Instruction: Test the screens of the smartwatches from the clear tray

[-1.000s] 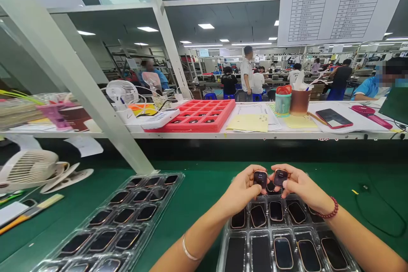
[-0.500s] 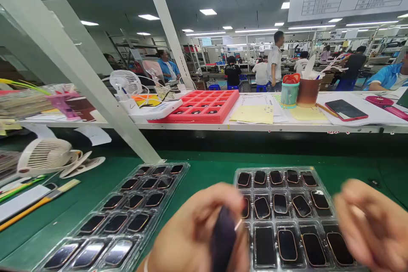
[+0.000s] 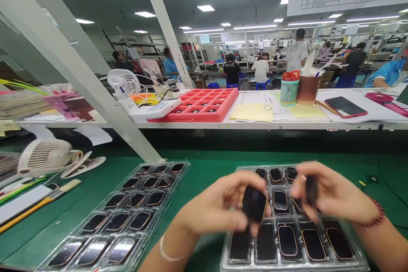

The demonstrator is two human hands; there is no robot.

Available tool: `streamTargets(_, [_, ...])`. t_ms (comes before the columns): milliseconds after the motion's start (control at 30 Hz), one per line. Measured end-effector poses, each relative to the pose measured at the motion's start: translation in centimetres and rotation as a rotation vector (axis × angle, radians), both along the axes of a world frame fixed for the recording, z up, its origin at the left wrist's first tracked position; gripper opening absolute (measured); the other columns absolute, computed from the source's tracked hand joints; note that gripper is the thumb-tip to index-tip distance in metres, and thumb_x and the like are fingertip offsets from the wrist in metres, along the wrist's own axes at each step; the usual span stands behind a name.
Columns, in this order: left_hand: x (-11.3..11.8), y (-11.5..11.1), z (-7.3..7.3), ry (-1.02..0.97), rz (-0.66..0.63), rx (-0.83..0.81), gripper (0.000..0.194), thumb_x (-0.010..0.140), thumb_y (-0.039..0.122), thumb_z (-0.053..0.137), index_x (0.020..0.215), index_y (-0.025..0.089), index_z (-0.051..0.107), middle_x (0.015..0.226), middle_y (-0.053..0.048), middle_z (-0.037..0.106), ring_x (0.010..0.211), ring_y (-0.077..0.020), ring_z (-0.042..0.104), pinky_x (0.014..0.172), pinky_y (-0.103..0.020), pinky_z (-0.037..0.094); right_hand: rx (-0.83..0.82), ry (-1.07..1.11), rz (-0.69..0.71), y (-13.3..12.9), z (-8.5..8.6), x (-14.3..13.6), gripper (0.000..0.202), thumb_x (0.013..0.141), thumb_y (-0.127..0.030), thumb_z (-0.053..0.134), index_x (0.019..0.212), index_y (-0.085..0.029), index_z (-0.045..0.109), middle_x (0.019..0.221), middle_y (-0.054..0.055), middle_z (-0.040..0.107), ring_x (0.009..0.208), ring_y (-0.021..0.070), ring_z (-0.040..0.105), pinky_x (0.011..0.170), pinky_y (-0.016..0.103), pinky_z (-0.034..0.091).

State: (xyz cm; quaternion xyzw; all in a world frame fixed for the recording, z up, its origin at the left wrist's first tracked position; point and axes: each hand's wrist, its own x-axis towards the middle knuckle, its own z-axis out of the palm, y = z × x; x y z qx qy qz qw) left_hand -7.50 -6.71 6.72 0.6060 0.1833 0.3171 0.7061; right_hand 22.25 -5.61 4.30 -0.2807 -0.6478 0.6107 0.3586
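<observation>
Above the green bench (image 3: 204,157): two parts hand-held over a clear tray (image 3: 295,267).
Left hand (image 3: 219,206): fingers gripping a dark-faced watch unit (image 3: 254,205), tilted. Right hand (image 3: 338,195): fingers gripping a dark piece (image 3: 311,190), its details blurred. A second clear tray (image 3: 152,233), filled with similar units, lies to the left; a red compartment box (image 3: 204,117) rests on the shelf (image 3: 248,125) behind.

White fan (image 3: 44,156) & brush (image 3: 65,189), L side, green bench (image 3: 204,159).

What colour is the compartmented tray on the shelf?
The compartmented tray is red, leaning pinkish; it shows best in the head view.
</observation>
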Motion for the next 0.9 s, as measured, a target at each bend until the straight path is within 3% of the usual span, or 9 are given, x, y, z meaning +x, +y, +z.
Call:
streamTargets(67, [2.5, 2.0, -0.7, 0.061, 0.062, -0.008, 0.052, 0.069, 0.023, 0.075, 0.114, 0.021, 0.050, 0.093, -0.006, 0.064, 0.071, -0.0146, 0.064, 0.058, -0.021, 0.046, 0.002, 0.057, 0.016, 1.1, -0.5, -1.6, 0.058, 0.081, -0.032, 0.068, 0.132, -0.026, 0.042, 0.115, 0.011, 0.057, 0.083, 0.0183, 0.063, 0.066, 0.030, 0.055])
streamTargets(167, [5.3, 4.2, -3.0, 0.148, 0.240, -0.014, 0.041, 0.074, 0.033, 0.068, 0.108, 0.016, 0.054, 0.083, -0.004, 0.062, 0.056, -0.0096, 0.058, 0.045, -0.017, 0.035, 0.002, 0.037, -0.035, 3.0, -2.0, -3.1, 0.043, 0.083, -0.030, 0.062, 0.124, -0.021, 0.050, 0.106, 0.009, 0.060, 0.080, 0.0161, 0.062, 0.062, 0.027, 0.054])
streamTargets(267, [6.6, 4.7, -5.2, 0.164, 0.350, -0.042, 0.031, 0.077, 0.038, 0.063, 0.093, 0.012, 0.057, 0.073, -0.002, 0.061, 0.048, -0.0070, 0.051, 0.045, -0.018, 0.034, 0.022, -0.034, -0.073, 3.8, -3.2, -3.4, 0.028, 0.088, -0.030, 0.053, 0.112, -0.016, 0.058, 0.090, 0.005, 0.063, 0.067, 0.0120, 0.060, 0.059, 0.024, 0.052])
streamTargets(333, [6.9, 4.6, -6.0, 0.157, 0.380, -0.048, 0.030, 0.074, 0.034, 0.066, 0.093, 0.013, 0.057, 0.077, -0.002, 0.060, 0.052, -0.0078, 0.053, 0.047, -0.019, 0.034, 0.023, -0.054, -0.082, 3.6, -3.5, -3.4, 0.027, 0.087, -0.027, 0.053, 0.112, -0.017, 0.058, 0.090, 0.004, 0.062, 0.065, 0.0110, 0.059, 0.059, 0.023, 0.051])
streamTargets(500, [6.8, 4.5, -6.4, 0.108, 0.390, -0.083, 0.034, 0.067, 0.025, 0.069, 0.096, 0.014, 0.055, 0.082, -0.003, 0.061, 0.061, -0.0092, 0.053, 0.056, -0.022, 0.040, 0.028, -0.047, -0.090, 2.9, -3.4, -3.5, 0.032, 0.082, -0.020, 0.055, 0.115, -0.019, 0.055, 0.093, 0.004, 0.062, 0.067, 0.0120, 0.059, 0.058, 0.024, 0.050])
streamTargets(900, [6.6, 4.7, -7.0, 0.100, 0.479, -0.033, 0.034, 0.070, 0.016, 0.063, 0.102, 0.013, 0.053, 0.083, -0.005, 0.062, 0.077, -0.0143, 0.056, 0.066, -0.025, 0.045, 0.009, -0.080, -0.118, 3.3, -4.0, -3.0, 0.035, 0.080, -0.014, 0.053, 0.115, -0.020, 0.054, 0.100, 0.005, 0.062, 0.067, 0.0119, 0.058, 0.064, 0.027, 0.051])
